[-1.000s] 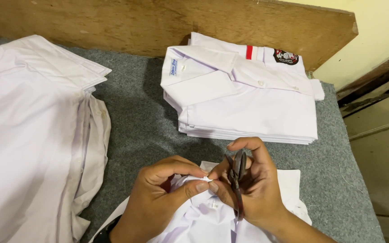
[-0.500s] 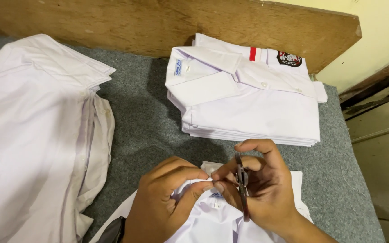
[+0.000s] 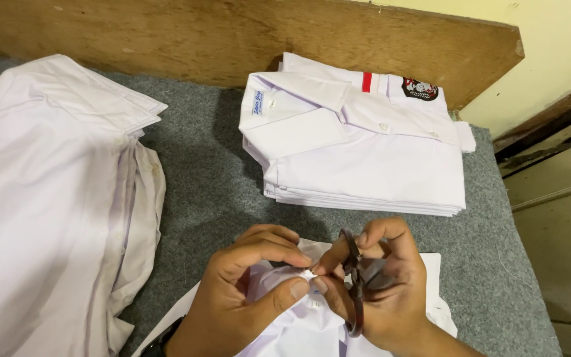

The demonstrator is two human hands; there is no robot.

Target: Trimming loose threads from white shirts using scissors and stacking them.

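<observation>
A white shirt point(image 3: 299, 330) lies at the bottom middle on the grey felt table top point(image 3: 206, 178). My left hand point(image 3: 246, 291) pinches a small fold of its cloth between thumb and fingers. Touching it from the right, my right hand point(image 3: 378, 291) holds small dark-handled scissors point(image 3: 357, 284), fingers through the loops, tips pointing at the pinched fold. The blades are mostly hidden by my fingers.
A neat stack of folded white shirts point(image 3: 365, 152) with a red stripe and a badge sits at the back right. A loose pile of unfolded white shirts point(image 3: 47, 198) covers the left. A wooden board point(image 3: 232, 33) backs the table; the table's right edge drops off.
Both hands have stayed together over the shirt, shifting slightly; the scissors have tilted a little in my right hand. The camera view has drifted a bit.
</observation>
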